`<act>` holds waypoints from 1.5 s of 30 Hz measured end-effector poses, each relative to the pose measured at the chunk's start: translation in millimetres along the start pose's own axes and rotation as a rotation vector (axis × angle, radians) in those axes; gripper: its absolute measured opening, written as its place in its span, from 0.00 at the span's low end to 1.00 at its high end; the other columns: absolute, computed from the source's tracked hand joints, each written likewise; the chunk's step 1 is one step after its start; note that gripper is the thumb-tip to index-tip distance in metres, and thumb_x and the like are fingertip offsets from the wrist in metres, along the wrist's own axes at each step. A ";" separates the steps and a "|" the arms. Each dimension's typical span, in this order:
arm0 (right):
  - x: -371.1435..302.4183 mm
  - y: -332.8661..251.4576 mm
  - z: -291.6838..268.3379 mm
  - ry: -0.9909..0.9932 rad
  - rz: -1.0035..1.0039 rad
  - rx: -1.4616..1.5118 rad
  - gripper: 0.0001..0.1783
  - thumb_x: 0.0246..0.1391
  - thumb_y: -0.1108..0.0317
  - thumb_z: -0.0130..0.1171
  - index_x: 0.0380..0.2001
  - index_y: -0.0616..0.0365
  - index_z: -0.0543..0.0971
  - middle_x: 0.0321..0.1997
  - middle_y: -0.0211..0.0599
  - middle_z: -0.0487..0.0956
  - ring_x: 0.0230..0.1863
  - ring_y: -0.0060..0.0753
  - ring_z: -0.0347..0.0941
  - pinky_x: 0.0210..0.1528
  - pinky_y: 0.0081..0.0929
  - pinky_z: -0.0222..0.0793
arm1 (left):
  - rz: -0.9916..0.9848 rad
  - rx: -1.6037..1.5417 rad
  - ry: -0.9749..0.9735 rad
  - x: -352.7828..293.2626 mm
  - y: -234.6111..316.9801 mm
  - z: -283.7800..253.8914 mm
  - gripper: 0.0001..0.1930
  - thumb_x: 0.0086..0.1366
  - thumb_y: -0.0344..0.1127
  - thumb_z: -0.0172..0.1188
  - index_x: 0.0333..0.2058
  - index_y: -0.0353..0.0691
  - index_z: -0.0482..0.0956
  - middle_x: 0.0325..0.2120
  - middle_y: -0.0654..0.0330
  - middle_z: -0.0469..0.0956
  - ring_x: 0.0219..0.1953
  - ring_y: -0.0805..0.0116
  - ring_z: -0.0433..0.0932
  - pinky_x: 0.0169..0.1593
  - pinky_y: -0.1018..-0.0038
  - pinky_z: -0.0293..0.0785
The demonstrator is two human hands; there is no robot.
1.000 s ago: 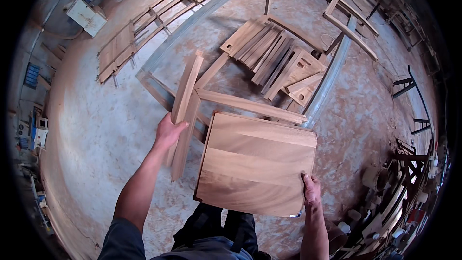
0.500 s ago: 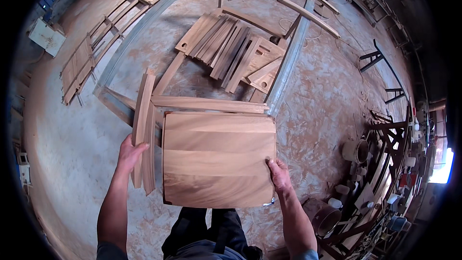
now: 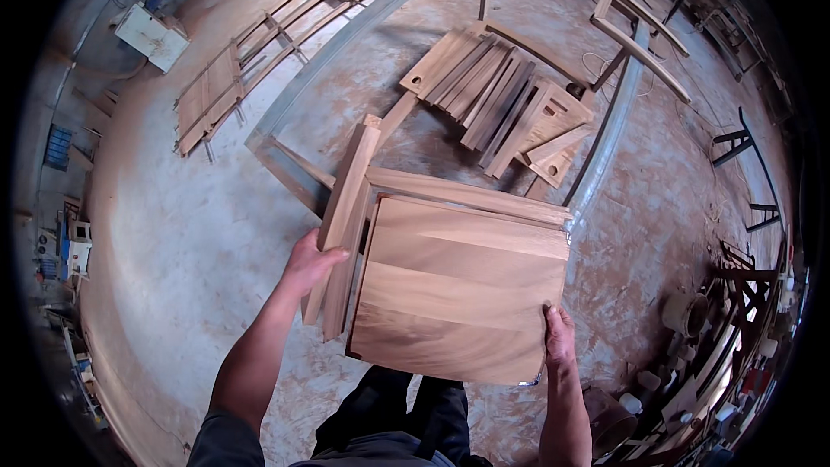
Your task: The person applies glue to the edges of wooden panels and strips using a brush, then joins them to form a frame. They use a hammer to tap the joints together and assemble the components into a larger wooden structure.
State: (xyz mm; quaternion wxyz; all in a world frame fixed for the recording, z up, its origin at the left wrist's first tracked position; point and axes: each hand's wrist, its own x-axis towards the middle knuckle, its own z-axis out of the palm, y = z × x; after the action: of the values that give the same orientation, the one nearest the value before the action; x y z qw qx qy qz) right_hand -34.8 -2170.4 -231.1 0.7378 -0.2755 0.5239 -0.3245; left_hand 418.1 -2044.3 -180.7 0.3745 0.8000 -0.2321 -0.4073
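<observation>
A square wooden panel (image 3: 458, 285) with wavy grain and dark corners lies flat in front of me. My right hand (image 3: 559, 335) is closed on its right edge, thumb on top. Along the panel's left side runs a wooden rail (image 3: 347, 182), with a second, slimmer strip between it and the panel. My left hand (image 3: 313, 268) wraps round the outer rail, thumb over the top; its other fingers are mostly hidden. A cross rail (image 3: 467, 195) lies along the panel's far edge and meets the side strips at the corner.
Beyond the cross rail, a metal stand (image 3: 596, 160) surrounds a stack of wooden strips (image 3: 484, 91) on boards. Framed wooden panels (image 3: 259, 56) lie at the far left. Buckets (image 3: 683, 311) and clutter crowd the right. A black metal stand (image 3: 735, 151) is at far right.
My view has swung, so the scene sits farther right and tilted. The panel's left edge looks slightly closer to the side strips. Both hands keep their holds.
</observation>
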 end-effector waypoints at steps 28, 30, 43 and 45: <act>5.3 9.0 5.3 -0.038 -0.071 0.012 0.14 0.57 0.63 0.59 0.40 0.62 0.78 0.41 0.36 0.80 0.41 0.24 0.75 0.48 0.25 0.69 | -0.060 -0.005 -0.113 6.5 8.8 -1.3 0.26 0.51 0.35 0.65 0.48 0.31 0.72 0.42 0.53 0.78 0.44 0.67 0.76 0.50 0.72 0.71; 5.3 8.7 5.7 -0.048 -0.076 0.016 0.14 0.57 0.63 0.58 0.40 0.62 0.78 0.41 0.36 0.80 0.41 0.24 0.75 0.48 0.25 0.69 | -0.059 -0.005 -0.113 7.1 7.5 -1.4 0.26 0.51 0.35 0.65 0.48 0.31 0.72 0.42 0.53 0.78 0.44 0.67 0.76 0.50 0.72 0.71; 3.1 4.3 12.3 -0.050 -0.077 -0.008 0.16 0.57 0.60 0.58 0.41 0.61 0.78 0.40 0.32 0.80 0.40 0.21 0.73 0.47 0.23 0.68 | -0.061 -0.008 -0.118 10.1 3.1 -2.3 0.26 0.51 0.35 0.65 0.49 0.32 0.72 0.42 0.54 0.78 0.45 0.67 0.76 0.51 0.72 0.70; 3.4 3.9 12.1 -0.062 -0.079 -0.012 0.16 0.57 0.60 0.59 0.41 0.61 0.78 0.40 0.31 0.80 0.40 0.21 0.73 0.47 0.23 0.67 | -0.066 -0.005 -0.117 9.5 4.1 -2.0 0.26 0.51 0.35 0.65 0.49 0.33 0.72 0.42 0.54 0.78 0.44 0.67 0.76 0.50 0.72 0.70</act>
State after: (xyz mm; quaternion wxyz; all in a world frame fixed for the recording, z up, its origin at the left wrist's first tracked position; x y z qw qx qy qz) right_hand -21.8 -2169.8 -232.4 0.7385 -0.3103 0.4917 -0.3415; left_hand 424.8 -2052.4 -181.2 0.3484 0.7811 -0.2261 -0.4662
